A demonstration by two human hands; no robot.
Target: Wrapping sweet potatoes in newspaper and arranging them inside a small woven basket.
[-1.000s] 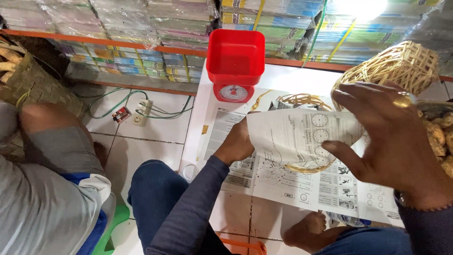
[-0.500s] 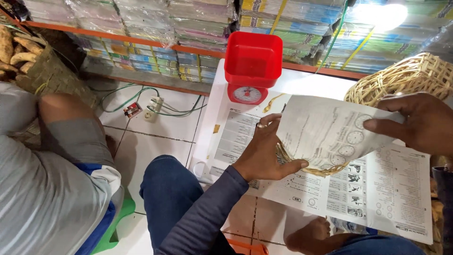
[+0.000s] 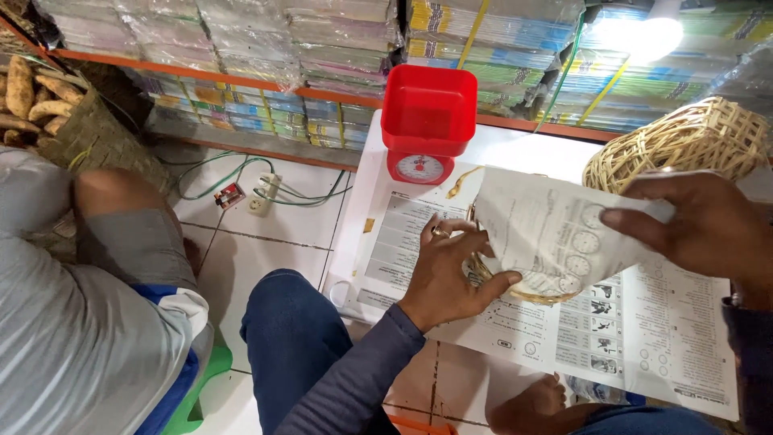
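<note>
The person sits on the floor w/ a printed paper sheet [image 3: 555, 234] held over a small wicker basket [image 3: 515, 286] that rests on a larger printed sheet [image 3: 644, 322] spread on the white tiles. The left hand [image 3: 447, 270] lies w/ fingers spread, palm down, against the near-left edge of the sheet and the basket rim, thumb hooked under the rim. The right hand [image 3: 708, 229] pinches the sheet's far-right corner between thumb and fingers.

Progress, as a judgement: the sheet is draped over the basket but not yet pressed down inside; it's crumpled and arched above the rim, so lining looks about halfway. Left to do, probably: push the paper into the hollow and tuck the edges. Whether anything is already in the basket can't be told, since the paper covers it.

Around them: a red kitchen scale [image 3: 427, 121] w/ an empty red tray stands far-centre, just past the papers. A second, bigger wicker basket [image 3: 684, 141] sits far right, behind the right hand. Wrapped book stacks [image 3: 322, 48] fill the shelves at the far side. A power strip w/ green cables [image 3: 262, 193] lies on the tiles to the left. Another person in a grey shirt [image 3: 72, 322] sits near left, beside a woven basket of tubers [image 3: 48, 105] at far left.
</note>
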